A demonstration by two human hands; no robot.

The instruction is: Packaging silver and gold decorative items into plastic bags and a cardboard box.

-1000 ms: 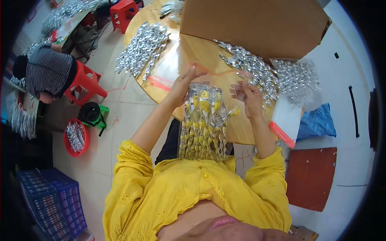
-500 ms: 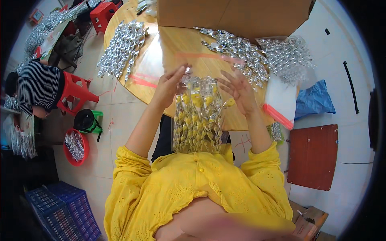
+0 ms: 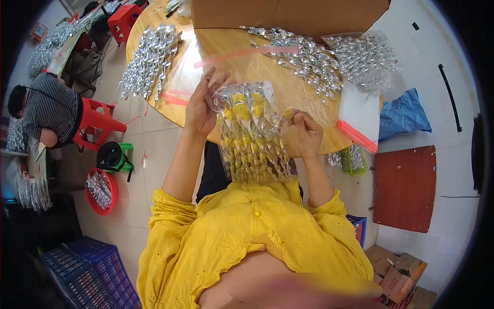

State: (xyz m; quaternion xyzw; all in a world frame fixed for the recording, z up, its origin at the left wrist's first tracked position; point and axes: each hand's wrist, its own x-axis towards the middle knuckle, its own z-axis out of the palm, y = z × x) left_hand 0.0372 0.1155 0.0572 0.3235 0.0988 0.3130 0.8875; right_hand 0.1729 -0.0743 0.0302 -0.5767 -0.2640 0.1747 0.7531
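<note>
A clear plastic bag (image 3: 249, 139) hangs between my hands in front of my yellow shirt. Silver twisted foil strips fill it and mirror the yellow. Above its mouth a pinkish-red band (image 3: 247, 55) appears to run along its transparent flap. My left hand (image 3: 200, 108) grips the bag's upper left edge, fingers pointing up and partly blurred. At the upper right edge, my right hand (image 3: 302, 134) is closed on the plastic, thumb against curled fingers. Beyond my hands lie a bunch of silver twisted strips (image 3: 152, 59) on the left and another bunch (image 3: 309, 62) on the right.
A large cardboard box (image 3: 288, 14) stands at the wooden table's (image 3: 226, 44) far side. Flat clear bags with red bands (image 3: 356, 136) lie at its right edge, near a blue plastic bag (image 3: 406, 116). Leftward, a person in stripes (image 3: 56, 108) sits on a red stool (image 3: 95, 121).
The filled bag has tilted and risen slightly, its banded flap swinging left. My right hand, earlier spread beside the bag, has come lower and closed on its edge.
</note>
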